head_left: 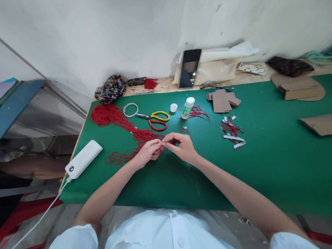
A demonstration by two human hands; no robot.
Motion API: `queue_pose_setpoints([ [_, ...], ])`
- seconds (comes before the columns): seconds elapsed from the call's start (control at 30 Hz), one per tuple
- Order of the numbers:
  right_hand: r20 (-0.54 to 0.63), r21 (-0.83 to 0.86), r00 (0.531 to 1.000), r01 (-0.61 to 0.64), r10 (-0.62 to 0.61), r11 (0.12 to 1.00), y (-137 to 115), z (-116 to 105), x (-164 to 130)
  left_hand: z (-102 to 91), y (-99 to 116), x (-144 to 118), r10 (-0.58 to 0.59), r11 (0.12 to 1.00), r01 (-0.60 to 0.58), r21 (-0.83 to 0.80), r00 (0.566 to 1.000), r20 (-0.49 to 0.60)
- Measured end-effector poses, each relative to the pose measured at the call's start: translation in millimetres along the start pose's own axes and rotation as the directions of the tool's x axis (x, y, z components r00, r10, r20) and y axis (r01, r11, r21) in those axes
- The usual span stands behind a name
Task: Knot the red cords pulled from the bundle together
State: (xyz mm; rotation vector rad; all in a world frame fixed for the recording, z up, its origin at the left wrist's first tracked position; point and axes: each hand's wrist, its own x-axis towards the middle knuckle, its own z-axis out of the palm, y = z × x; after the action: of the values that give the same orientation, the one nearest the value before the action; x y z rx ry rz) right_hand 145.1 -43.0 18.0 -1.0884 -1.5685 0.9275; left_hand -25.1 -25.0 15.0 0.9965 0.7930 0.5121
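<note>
Head view: your left hand (pixel 148 151) and right hand (pixel 181 146) met over the green table mat (pixel 271 162), fingertips pinched together on a strand of the red cord (pixel 138 136); the left fingers were curled tight around it, the right thumb and forefinger nipped its end, though the strand itself was too fine to trace between them. The cord's bulk lay in a loose tangle just left of your hands, trailing back toward the far-left corner of the mat. Scissors (pixel 155 119) with one yellow and one red loop lay just beyond the hands, a white ring (pixel 131 110) touching their tips. A small white bottle (pixel 188 107) stood uncapped, its cap (pixel 173 107) beside it. A power bank (pixel 83 159) sat at the mat's left edge, cable hanging off. Risk, as judged: the tangle lay close enough that a pull could drag and knot neighbouring strands; an elbow sweep could tip the open bottle onto the cord.
</note>
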Motion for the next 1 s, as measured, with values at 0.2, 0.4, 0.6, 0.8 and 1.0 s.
queue_pose_setpoints([
  [0.2, -0.010, 0.037, 0.999, -0.032, 0.033, 0.999, 2.8, -0.1, 1.4, 1.6, 3.0, -1.1, -0.001, 1.000, 0.001, 0.006, 1.000, 0.003],
  [0.4, -0.043, 0.051, 0.995, -0.083, 0.086, 0.995, 5.4, 0.3, 2.1, 0.4, 2.2, -1.0, 0.014, 1.000, -0.014, -0.014, 1.000, -0.001],
  [0.6, -0.044, 0.062, 0.993, -0.107, 0.109, 0.992, 8.7, -0.7, 4.2, 0.7, 4.5, -1.9, 0.021, 1.000, -0.021, 0.007, 0.999, -0.040],
  [0.8, 0.040, 0.070, 0.999, 0.032, -0.035, 0.997, 2.5, -6.0, 7.0, 3.5, 7.7, -1.6, 0.222, 0.970, -0.192, 0.146, 0.947, -0.233],
  [1.0, 0.050, 0.028, 0.995, 0.081, -0.083, 0.996, 2.0, -3.6, 4.7, 6.6, 6.4, -3.1, 0.221, 0.970, -0.196, 0.141, 0.956, -0.191],
])
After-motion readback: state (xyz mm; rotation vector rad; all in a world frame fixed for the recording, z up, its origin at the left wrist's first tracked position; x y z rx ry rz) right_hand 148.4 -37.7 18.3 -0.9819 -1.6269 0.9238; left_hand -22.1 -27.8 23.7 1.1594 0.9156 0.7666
